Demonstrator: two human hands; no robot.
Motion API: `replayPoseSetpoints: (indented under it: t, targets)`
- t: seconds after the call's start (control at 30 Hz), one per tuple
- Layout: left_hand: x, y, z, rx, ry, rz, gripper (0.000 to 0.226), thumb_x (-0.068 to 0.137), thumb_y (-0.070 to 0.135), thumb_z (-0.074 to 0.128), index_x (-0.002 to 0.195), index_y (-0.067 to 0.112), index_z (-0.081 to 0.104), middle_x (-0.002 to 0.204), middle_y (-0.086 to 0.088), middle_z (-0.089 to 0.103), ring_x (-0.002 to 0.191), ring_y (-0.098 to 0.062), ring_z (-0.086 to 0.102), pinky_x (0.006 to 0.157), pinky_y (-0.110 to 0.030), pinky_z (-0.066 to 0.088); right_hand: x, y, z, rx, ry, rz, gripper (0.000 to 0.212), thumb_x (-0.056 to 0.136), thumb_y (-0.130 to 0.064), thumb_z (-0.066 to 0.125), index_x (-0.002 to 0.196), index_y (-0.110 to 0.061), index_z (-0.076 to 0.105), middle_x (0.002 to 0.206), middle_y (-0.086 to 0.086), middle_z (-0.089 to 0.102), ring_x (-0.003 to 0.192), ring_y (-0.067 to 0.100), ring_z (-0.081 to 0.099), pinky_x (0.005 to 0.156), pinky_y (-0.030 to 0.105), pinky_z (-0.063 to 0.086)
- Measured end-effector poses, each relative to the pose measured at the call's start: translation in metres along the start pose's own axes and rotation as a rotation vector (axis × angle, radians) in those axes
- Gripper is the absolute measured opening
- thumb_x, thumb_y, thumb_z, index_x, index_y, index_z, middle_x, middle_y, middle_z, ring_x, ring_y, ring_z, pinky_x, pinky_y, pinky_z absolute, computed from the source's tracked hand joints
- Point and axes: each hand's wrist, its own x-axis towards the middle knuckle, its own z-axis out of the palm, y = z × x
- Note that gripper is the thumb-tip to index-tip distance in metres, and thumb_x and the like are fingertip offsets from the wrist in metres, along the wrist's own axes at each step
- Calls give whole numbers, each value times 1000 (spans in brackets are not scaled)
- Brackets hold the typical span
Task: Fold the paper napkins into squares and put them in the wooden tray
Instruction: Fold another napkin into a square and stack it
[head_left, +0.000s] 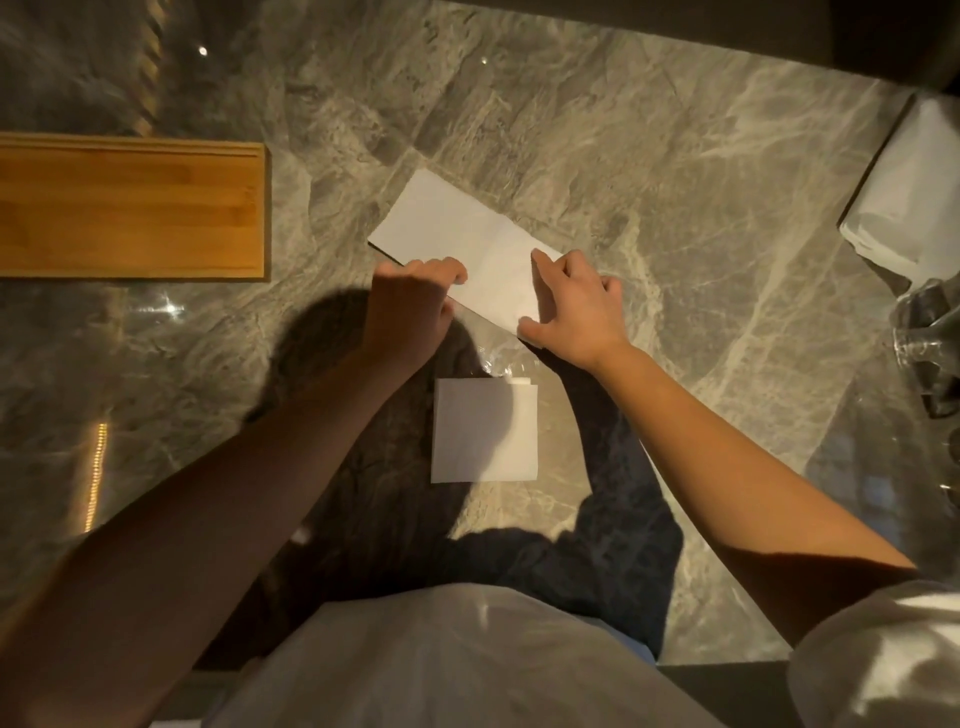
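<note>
Paper napkin (467, 228) at mid tabletop (675, 208): edge pinched by curled left hand (415, 301), end flattened under spread right hand (576, 306) for creasing.

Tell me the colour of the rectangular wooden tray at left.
The rectangular wooden tray is honey-brown; head view.

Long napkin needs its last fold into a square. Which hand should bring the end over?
Right, probably. The right hand spans the long napkin's near end, thumb and forefinger at its corners. The left hand grips the long edge near the middle crease, suited to anchor.
</note>
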Motion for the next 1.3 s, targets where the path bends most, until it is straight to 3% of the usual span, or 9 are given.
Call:
replayPoseSetpoints:
  t: [0.17,0.3,0.5,0.6,0.87,1.07,1.13,1.2,1.3]
  targets:
    - [6,-3,9,83,-22,-159,34,83,39,50,108,18,60,102,-7,61,92,-28,56,76,-35,33,2,-11,-3,80,103,-12,39,78,-50,59,106,-23,63,98,-4,41,100,17,45,85,32,23]
    - [12,-16,7,93,-92,-88,43,80,29,59,123,20,55,124,-8,55,110,-31,50,90,-41,31,0,-10,-4,89,131,-121,21,88,-31,55,100,-29,72,95,-5,44,100,18,44,88,32,24]
    - [6,-33,-1,86,-135,-49,51,79,35,66,126,20,54,137,-9,48,127,-31,42,102,-47,26,-4,-6,-3,90,3,-241,45,72,-44,71,115,-34,62,112,-5,47,107,17,40,95,32,23]
    - [7,-33,-1,1,-179,24,48,79,22,68,125,13,56,142,-8,46,136,-27,36,110,-50,21,-7,-8,5,74,-21,-256,49,70,-43,71,116,-32,59,114,-4,46,105,16,39,93,32,27]
    - [4,-34,-7,-194,-212,60,47,76,-4,47,118,13,59,131,-7,59,130,-22,46,112,-44,22,-1,-16,14,203,109,-128,13,86,-24,64,98,-21,69,103,1,54,99,19,49,86,35,42]
    - [5,-40,-16,-183,-224,105,39,78,7,61,117,9,60,120,-13,65,110,-33,60,107,-47,33,1,-20,-1,586,227,-141,6,87,-11,61,91,-8,64,101,6,61,90,18,57,80,39,49]
    - [3,-37,-15,-198,-165,79,26,80,9,62,106,9,66,102,-16,70,92,-37,63,88,-46,49,-1,-19,-4,572,210,-211,10,86,-11,63,96,-8,64,112,6,62,104,18,58,85,40,50]
    - [1,-35,-14,-217,-153,28,21,83,10,59,103,9,67,95,-17,69,87,-37,63,74,-40,50,-5,-15,-3,438,119,-269,26,84,-10,64,109,-12,60,128,3,56,121,18,51,91,40,49]
    - [-1,-33,-11,-227,-183,-37,24,86,13,57,108,10,66,102,-18,68,91,-34,62,76,-39,50,-10,-11,4,207,67,-259,45,79,-12,66,122,-19,55,132,1,50,119,23,46,92,40,46]
